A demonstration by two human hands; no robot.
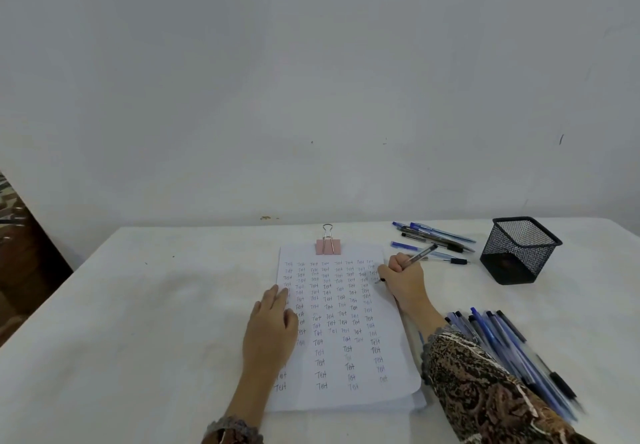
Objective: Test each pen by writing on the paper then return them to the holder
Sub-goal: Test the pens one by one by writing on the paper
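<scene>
Pen [414, 257] gripped in right hand [403, 277], tip on paper [349, 398]

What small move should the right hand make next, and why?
Probably finish writing the word before lifting off: the right hand grips the pen with its tip at the paper near the right edge, beside rows of "Test", and the left hand rests flat on the sheet.

Handwritten "Test" — row upon row — on the paper [346, 326]
</scene>
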